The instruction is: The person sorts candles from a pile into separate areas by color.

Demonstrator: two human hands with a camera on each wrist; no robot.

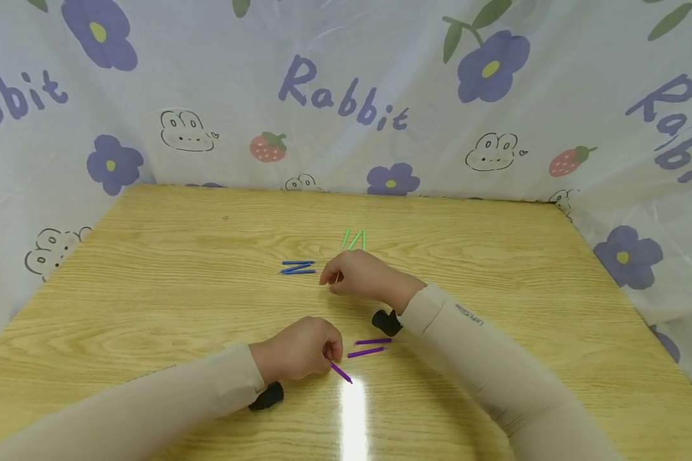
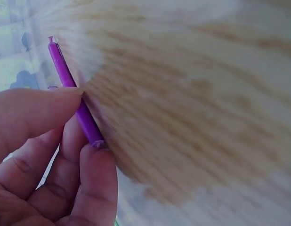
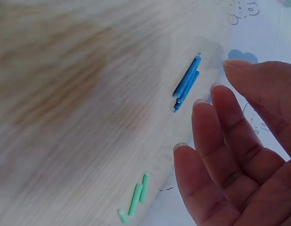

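My left hand (image 1: 302, 349) pinches a thin purple candle (image 2: 63, 70) between thumb and fingers, low over the near middle of the table. Its wick end points away from the fingers in the left wrist view. Two more purple candles (image 1: 369, 352) lie side by side just right of that hand. Farther back, my right hand (image 1: 363, 274) hovers with loosely bent fingers and nothing in them. Several blue candles (image 1: 298, 267) lie close together to its left. Beyond it are three green candles (image 1: 354, 239), their near ends close to the hand in the head view.
The wooden table (image 1: 167, 256) has a glare patch near its front edge. A white curtain (image 1: 334, 57) printed with flowers, rabbits and strawberries hangs behind it and along both sides. Black wrist cameras sit under the left sleeve (image 1: 196, 390) and right sleeve (image 1: 484, 358).
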